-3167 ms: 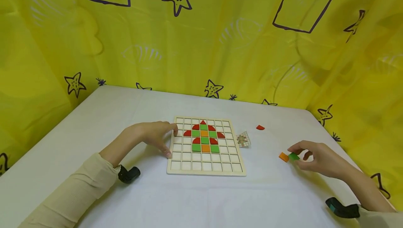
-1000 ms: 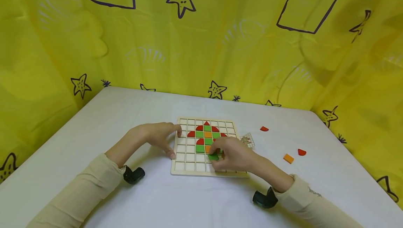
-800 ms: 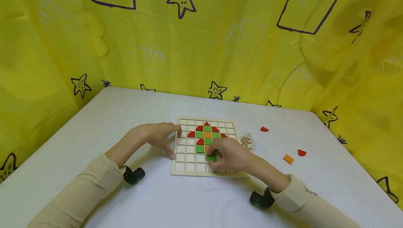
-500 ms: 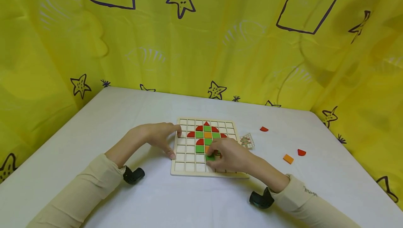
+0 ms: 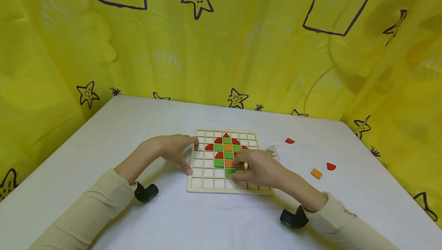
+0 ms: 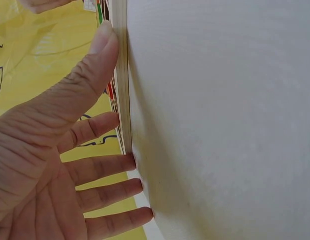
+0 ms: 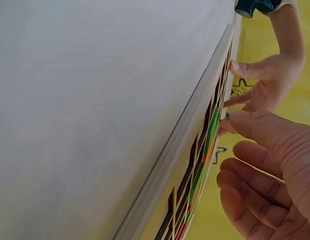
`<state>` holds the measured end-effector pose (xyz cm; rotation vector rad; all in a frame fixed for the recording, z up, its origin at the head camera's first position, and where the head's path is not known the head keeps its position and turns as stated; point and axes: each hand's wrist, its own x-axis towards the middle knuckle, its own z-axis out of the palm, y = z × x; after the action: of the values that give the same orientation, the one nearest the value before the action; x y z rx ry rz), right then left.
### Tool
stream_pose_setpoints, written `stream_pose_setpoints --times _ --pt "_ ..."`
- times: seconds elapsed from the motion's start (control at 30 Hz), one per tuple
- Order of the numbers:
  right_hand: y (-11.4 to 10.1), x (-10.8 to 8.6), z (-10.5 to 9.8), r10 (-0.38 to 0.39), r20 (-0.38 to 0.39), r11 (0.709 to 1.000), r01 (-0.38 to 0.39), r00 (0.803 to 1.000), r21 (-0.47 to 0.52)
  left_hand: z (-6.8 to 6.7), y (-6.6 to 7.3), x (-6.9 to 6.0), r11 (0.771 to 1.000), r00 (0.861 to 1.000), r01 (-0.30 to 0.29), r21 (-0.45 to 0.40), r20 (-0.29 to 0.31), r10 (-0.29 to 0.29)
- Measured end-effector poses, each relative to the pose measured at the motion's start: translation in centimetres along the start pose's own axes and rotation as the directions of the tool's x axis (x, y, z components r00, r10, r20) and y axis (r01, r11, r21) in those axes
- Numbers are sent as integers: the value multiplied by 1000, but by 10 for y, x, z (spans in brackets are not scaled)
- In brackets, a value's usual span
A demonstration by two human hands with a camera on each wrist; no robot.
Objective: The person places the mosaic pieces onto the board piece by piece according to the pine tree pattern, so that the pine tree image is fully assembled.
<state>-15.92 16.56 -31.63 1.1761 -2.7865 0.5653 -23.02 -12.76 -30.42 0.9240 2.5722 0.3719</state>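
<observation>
A wooden grid board (image 5: 200,183) lies on the table with red, green and orange tiles forming a shape in its cells. My left hand (image 5: 172,151) rests at the board's left edge. In the left wrist view the thumb (image 6: 103,42) touches that edge and the other fingers stretch out straight beside it. A green square tile (image 5: 229,173) sits in a cell below the orange square tile (image 5: 228,163). Over the board's right half hovers my right hand (image 5: 262,168), thumb and fingers parted, holding nothing; it covers some cells and tiles.
Loose pieces lie right of the board: a red curved tile (image 5: 289,140), another red curved tile (image 5: 331,166) and an orange square tile (image 5: 316,173). A small pattern card (image 5: 272,152) is partly hidden behind my right hand. A yellow curtain (image 5: 221,50) hangs behind the white table (image 5: 145,114).
My right hand brought a green square tile from the right side to the board, set it in a cell and let go, then drew slightly right. My left hand stayed at the edge.
</observation>
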Motion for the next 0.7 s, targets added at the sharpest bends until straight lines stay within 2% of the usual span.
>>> stream_pose_setpoints --times 0.43,0.7 --pt "16 -34 -18 46 -89 999 -44 995 21 -1 0 1 999 999 45 1 28 -45" --pt "29 -55 -27 61 -156 998 -62 986 -3 -2 1 0 999 998 49 4 31 -49"
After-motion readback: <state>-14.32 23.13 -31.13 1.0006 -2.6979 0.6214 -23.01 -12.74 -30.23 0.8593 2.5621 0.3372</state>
